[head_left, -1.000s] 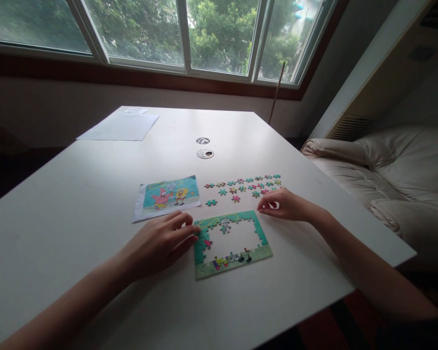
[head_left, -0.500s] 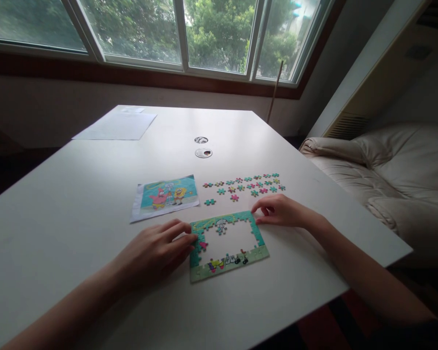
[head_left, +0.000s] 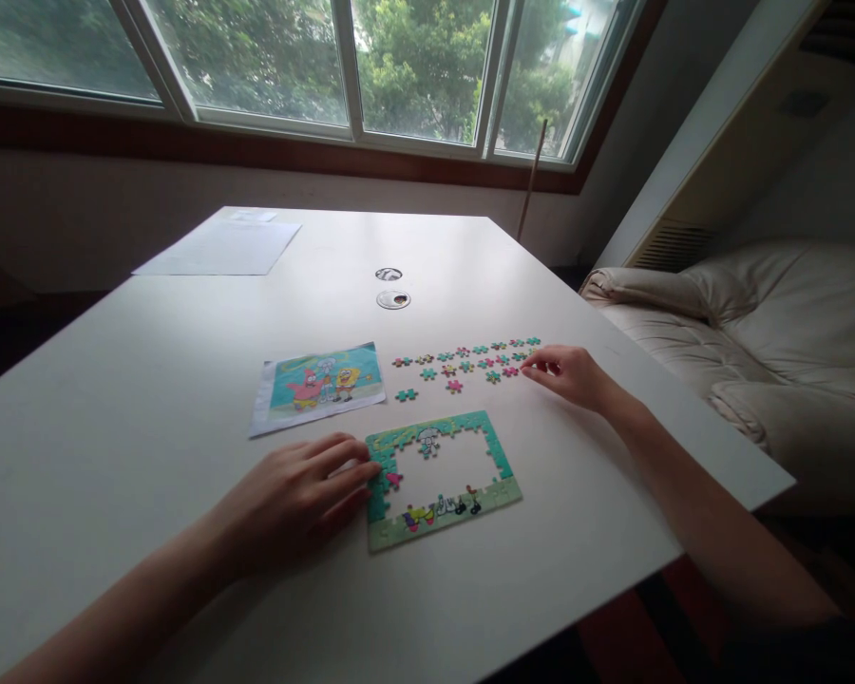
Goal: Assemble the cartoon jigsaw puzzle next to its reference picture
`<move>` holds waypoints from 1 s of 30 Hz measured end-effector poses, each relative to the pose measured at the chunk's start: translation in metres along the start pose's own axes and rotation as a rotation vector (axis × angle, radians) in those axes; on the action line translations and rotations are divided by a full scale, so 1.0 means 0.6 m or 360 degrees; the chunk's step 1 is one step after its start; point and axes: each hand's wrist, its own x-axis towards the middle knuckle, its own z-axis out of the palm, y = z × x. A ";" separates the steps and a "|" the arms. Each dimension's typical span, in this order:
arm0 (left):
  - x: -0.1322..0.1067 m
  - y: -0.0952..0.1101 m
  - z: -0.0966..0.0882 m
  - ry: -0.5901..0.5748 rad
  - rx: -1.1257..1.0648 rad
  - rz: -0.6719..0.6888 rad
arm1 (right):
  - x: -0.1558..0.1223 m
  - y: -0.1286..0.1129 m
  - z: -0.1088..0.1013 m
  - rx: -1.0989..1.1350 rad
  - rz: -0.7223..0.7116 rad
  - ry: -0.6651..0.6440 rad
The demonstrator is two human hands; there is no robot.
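A partly assembled jigsaw puzzle (head_left: 503,492) lies before me, its border joined and its middle showing white. Several pieces stick inward from the border, one with a grey character's head at the top and a pink one at the left. My left hand (head_left: 313,489) lies at the puzzle's left edge, fingers loosely extended, fingertips touching it. Loose puzzle pieces (head_left: 454,387) are laid in rows beyond the puzzle. At the right end of these rows, my right hand (head_left: 566,375) has thumb and forefinger pinched together among the pieces; the fingers hide what is between them.
Left of the loose pieces lies a printed reference picture (head_left: 324,385) of cartoon characters. Farther back, two round metal fittings (head_left: 393,299) are set in the white table (head_left: 149,399). Paper sheets (head_left: 218,249) lie at the far left. A pale sofa (head_left: 776,351) stands at the right.
My right hand has left the puzzle's top right corner and moved away from me to the right end of the loose pieces. My left hand stays at the puzzle's left edge.
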 end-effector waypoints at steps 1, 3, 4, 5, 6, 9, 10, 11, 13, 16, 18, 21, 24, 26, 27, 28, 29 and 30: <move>0.000 0.000 0.000 -0.0001 -0.0010 -0.0008 | 0.000 -0.002 0.003 -0.0012 -0.0008 0.0009; -0.001 0.000 0.001 0.0005 -0.0025 -0.0020 | 0.000 -0.017 0.015 -0.0006 -0.0070 0.0013; -0.001 0.000 0.002 0.0005 -0.0030 -0.0022 | 0.000 -0.028 0.023 -0.0003 -0.0123 0.0001; -0.001 0.000 0.002 0.0004 -0.0035 -0.0021 | 0.000 -0.041 0.033 -0.0007 -0.0186 -0.0015; -0.001 0.000 0.002 0.0004 -0.0041 -0.0017 | 0.001 -0.054 0.043 -0.0026 -0.0249 -0.0042; 0.001 0.001 0.001 0.0002 -0.0050 -0.0009 | 0.008 -0.086 0.068 -0.0141 -0.0367 -0.0110; 0.001 0.001 0.001 0.0003 -0.0048 -0.0008 | 0.011 -0.092 0.072 -0.0178 -0.0380 -0.0120; 0.002 0.002 0.001 0.0003 -0.0044 -0.0010 | 0.014 -0.097 0.076 -0.0203 -0.0386 -0.0127; 0.002 0.002 0.002 -0.0002 -0.0036 -0.0014 | 0.019 -0.100 0.077 -0.0206 -0.0395 -0.0131; 0.001 0.002 0.003 -0.0016 -0.0038 -0.0014 | 0.025 -0.099 0.073 -0.0136 -0.0398 -0.0126; -0.001 0.002 0.004 -0.0011 -0.0041 -0.0020 | 0.029 -0.099 0.069 -0.0072 -0.0378 -0.0151; -0.001 0.004 0.003 0.0021 -0.0032 -0.0010 | 0.039 -0.103 0.064 0.0032 -0.0277 -0.0244; 0.001 0.007 0.001 0.0041 -0.0012 0.0018 | 0.052 -0.111 0.059 0.0093 -0.0144 -0.0375; 0.003 0.009 0.000 0.0031 -0.0008 0.0021 | 0.060 -0.117 0.054 0.0081 -0.0068 -0.0467; 0.004 0.010 -0.001 0.0025 -0.0013 0.0018 | 0.063 -0.119 0.052 0.0068 -0.0036 -0.0502; 0.005 0.011 -0.002 0.0019 -0.0023 0.0009 | 0.065 -0.122 0.050 0.0062 -0.0013 -0.0517; 0.006 0.011 -0.003 0.0016 -0.0037 -0.0003 | 0.065 -0.125 0.049 0.0067 0.0003 -0.0512; 0.006 0.012 -0.004 0.0016 -0.0053 -0.0017 | 0.064 -0.128 0.047 0.0087 0.0020 -0.0489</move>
